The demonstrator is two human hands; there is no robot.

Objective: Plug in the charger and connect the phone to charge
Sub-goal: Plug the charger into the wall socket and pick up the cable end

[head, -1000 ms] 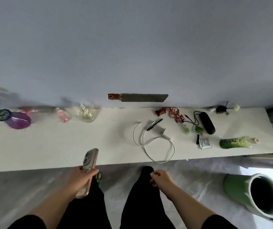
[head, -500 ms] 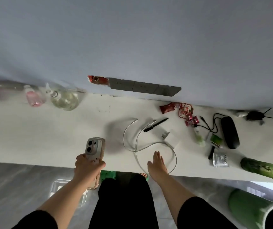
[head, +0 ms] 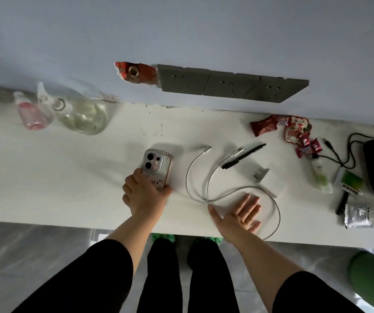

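While the left hand presses the phone flat, camera up, mid-tabletop, grip closed around its lower end, the right hand lies open inside the cable loop. Half a second ago the phone hung at the front edge. Grey sockets line the wall; the charger lies unplugged.

A long white shelf runs along a pale blue-grey wall, above a glossy grey tiled floor

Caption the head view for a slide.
Left hand sets phone on white counter; open right hand reaches toward charging cable.
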